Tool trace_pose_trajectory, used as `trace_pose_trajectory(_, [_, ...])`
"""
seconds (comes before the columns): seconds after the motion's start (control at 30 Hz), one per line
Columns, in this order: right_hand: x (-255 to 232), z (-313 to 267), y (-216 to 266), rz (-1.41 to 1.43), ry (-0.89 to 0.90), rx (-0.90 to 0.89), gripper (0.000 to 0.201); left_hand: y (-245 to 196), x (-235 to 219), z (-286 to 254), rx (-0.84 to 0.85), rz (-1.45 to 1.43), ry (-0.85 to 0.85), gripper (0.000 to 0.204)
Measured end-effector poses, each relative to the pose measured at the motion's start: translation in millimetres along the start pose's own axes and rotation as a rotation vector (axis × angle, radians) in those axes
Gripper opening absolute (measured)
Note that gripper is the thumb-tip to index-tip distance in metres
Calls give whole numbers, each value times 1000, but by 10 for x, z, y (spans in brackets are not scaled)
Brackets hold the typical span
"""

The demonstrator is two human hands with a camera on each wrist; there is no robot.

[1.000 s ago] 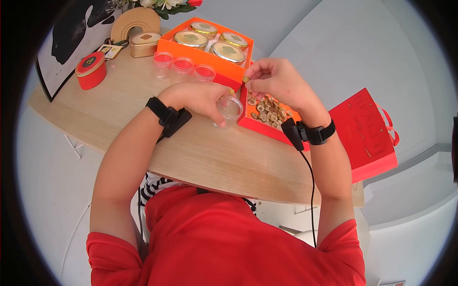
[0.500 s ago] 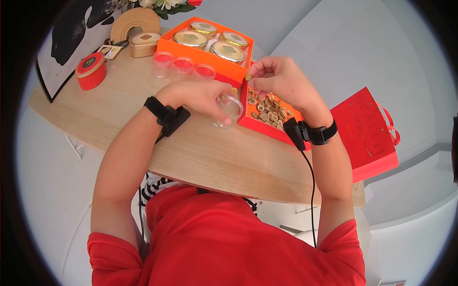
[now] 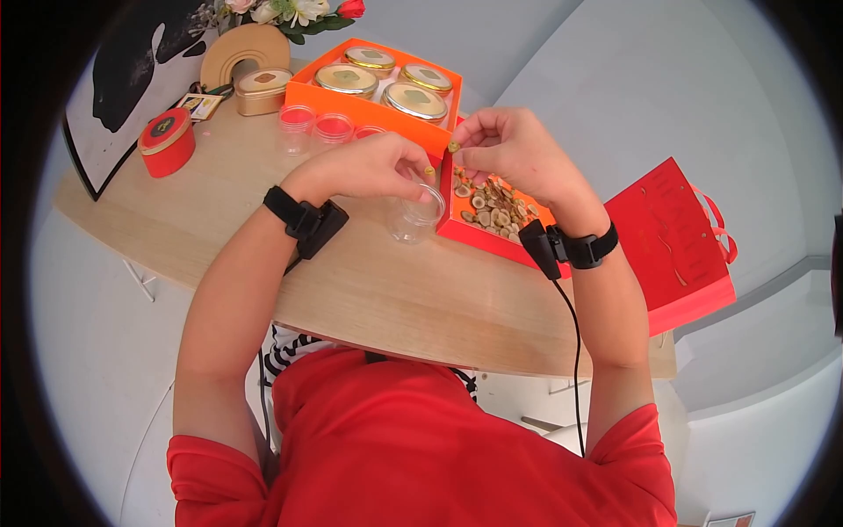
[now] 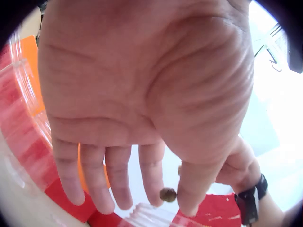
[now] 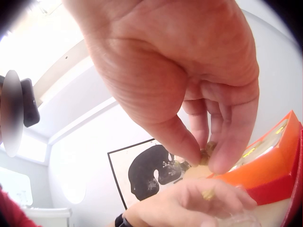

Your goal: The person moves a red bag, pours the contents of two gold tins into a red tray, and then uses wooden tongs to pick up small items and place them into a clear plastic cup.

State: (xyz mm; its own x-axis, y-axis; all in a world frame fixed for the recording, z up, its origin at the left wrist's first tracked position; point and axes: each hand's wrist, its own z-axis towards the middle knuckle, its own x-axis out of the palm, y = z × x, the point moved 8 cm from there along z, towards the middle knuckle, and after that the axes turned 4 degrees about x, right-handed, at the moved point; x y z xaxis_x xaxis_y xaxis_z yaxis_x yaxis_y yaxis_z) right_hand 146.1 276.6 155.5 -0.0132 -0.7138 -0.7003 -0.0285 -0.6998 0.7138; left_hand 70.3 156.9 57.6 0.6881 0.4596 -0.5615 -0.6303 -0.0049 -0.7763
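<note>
In the head view, a clear open jar (image 3: 409,227) stands on the table beside a red tray of dried slices (image 3: 498,211). My left hand (image 3: 373,167) is over the jar, thumb close to its rim. A small greenish-brown dried slice (image 4: 168,194) sits between its thumb and index fingertips; the other fingers extend fairly straight in the left wrist view. Just above the tray's back left corner, my right hand (image 3: 518,154) pinches another dried slice (image 3: 454,147) between thumb and fingertips. The right wrist view shows that pinch close up, with the left hand below it.
Several clear jars (image 3: 332,130) stand in a row behind the left hand. Beyond is an orange box (image 3: 373,110) holding gold-lidded tins. A red round box (image 3: 167,145) and gold tin (image 3: 263,92) sit far left; a red bag (image 3: 672,237) stands right.
My left hand has risen off the jar's side to above its rim, keeping a slice at its fingertips. My right hand stays nearly in place with its slice.
</note>
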Motion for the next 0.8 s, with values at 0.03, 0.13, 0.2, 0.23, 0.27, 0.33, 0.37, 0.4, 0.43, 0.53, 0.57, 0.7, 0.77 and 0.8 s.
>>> trace_pose_trajectory(0.03, [-1,1,0,0,-1,1,16,-12,0,-4,-19,-16,8,38])
trace_pose_trajectory(0.13, [-2,2,-1,4,-6,2,15,-33,-14,-3,-14,-23,-21,28])
trace_pose_trajectory(0.2, [-7,6,-2,13,-9,-2,15,10,-1,10,-11,-48,-22,27])
trace_pose_trajectory(0.23, [-8,3,1,10,-8,0,16,28,4,15,-9,-61,-23,26])
trace_pose_trajectory(0.27, [-10,-3,10,7,-8,1,17,28,10,17,-2,-49,-16,26])
trace_pose_trajectory(0.33, [-14,-9,20,0,-9,6,19,20,20,21,13,-25,-3,25])
trace_pose_trajectory(0.37, [-18,-10,22,-3,-11,9,19,23,20,21,8,-12,-3,25])
trace_pose_trajectory(0.4, [-21,-11,21,-6,-13,13,19,24,22,19,3,0,-3,25])
trace_pose_trajectory(0.43, [-24,-12,20,-4,-9,9,19,24,25,16,-2,13,-4,25])
trace_pose_trajectory(0.53, [-30,-13,17,-1,-5,4,18,-8,25,1,-11,5,4,25])
trace_pose_trajectory(0.57, [-31,-20,21,-2,-9,5,18,-6,28,3,-7,0,6,25])
trace_pose_trajectory(0.7, [-35,-30,13,10,-19,8,17,16,42,8,1,-5,16,25])
trace_pose_trajectory(0.77, [-46,-31,23,15,-23,-5,16,20,46,8,5,3,18,25])
trace_pose_trajectory(0.8, [-52,-32,30,18,-25,-12,16,20,48,7,7,10,18,25])
